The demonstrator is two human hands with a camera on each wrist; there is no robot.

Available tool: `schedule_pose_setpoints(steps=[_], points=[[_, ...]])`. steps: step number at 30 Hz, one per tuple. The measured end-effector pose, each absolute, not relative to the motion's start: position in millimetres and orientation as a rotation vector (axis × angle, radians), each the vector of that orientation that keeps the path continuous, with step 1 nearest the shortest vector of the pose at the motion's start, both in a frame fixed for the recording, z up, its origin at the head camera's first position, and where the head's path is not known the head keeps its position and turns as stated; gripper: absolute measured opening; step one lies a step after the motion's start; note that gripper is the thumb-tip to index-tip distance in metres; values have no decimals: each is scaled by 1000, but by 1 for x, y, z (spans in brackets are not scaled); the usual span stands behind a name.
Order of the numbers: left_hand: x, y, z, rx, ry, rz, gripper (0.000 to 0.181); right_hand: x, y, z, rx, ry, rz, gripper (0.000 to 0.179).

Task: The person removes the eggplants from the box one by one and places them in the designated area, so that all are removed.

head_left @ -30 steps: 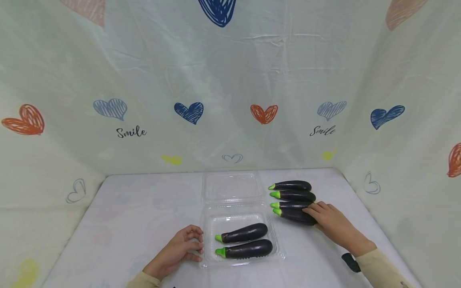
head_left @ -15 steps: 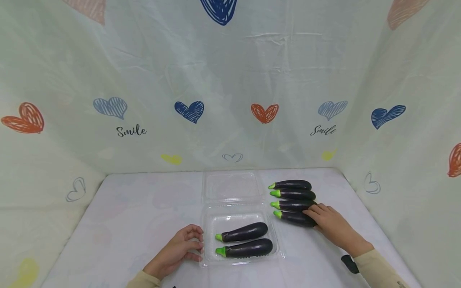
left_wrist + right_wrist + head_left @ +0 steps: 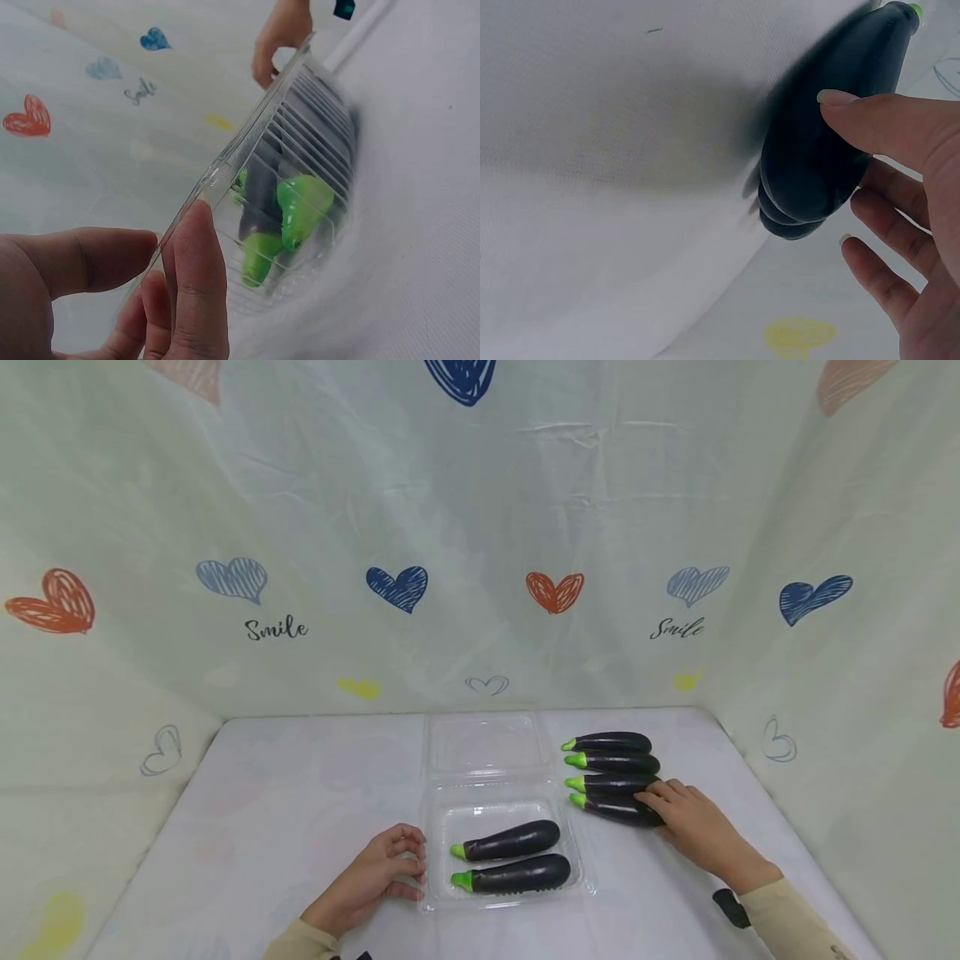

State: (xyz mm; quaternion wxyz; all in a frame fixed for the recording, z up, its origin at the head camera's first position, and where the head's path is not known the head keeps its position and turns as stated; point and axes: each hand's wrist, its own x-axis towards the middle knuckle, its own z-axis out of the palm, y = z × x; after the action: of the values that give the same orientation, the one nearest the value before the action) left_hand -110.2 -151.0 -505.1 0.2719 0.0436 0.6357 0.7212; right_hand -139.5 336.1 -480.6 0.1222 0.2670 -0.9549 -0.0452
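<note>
My left hand (image 3: 375, 870) pinches the left rim of a clear plastic clamshell box (image 3: 480, 810), thumb on one side of the rim and fingers on the other in the left wrist view. Inside the box lie two dark eggplants with green stems, a rear eggplant (image 3: 513, 841) and a front eggplant (image 3: 519, 874). To the right of the box, my right hand (image 3: 697, 828) grips the blunt end of the nearest eggplant (image 3: 611, 808) in a row. In the right wrist view the thumb presses that eggplant (image 3: 821, 142), with fingertips partly hidden behind it.
Beyond the held eggplant lie a third-row eggplant (image 3: 611, 783), another eggplant (image 3: 615, 762) and the farthest eggplant (image 3: 611, 742). The box's lid (image 3: 487, 743) lies folded back toward the rear. A cloth backdrop (image 3: 480, 527) with printed hearts surrounds the white table (image 3: 315, 793).
The nearest row eggplant swung slightly apart from its neighbour, then its stem end came back against it under my right hand. My left hand stays at the box rim.
</note>
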Motion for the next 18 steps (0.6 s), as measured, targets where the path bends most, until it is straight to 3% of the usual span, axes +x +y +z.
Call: schedule_pose_setpoints(steps=[18], points=[[-111, -150, -504, 106, 1715, 1934, 35, -131, 321, -460, 801, -2764, -85, 55]])
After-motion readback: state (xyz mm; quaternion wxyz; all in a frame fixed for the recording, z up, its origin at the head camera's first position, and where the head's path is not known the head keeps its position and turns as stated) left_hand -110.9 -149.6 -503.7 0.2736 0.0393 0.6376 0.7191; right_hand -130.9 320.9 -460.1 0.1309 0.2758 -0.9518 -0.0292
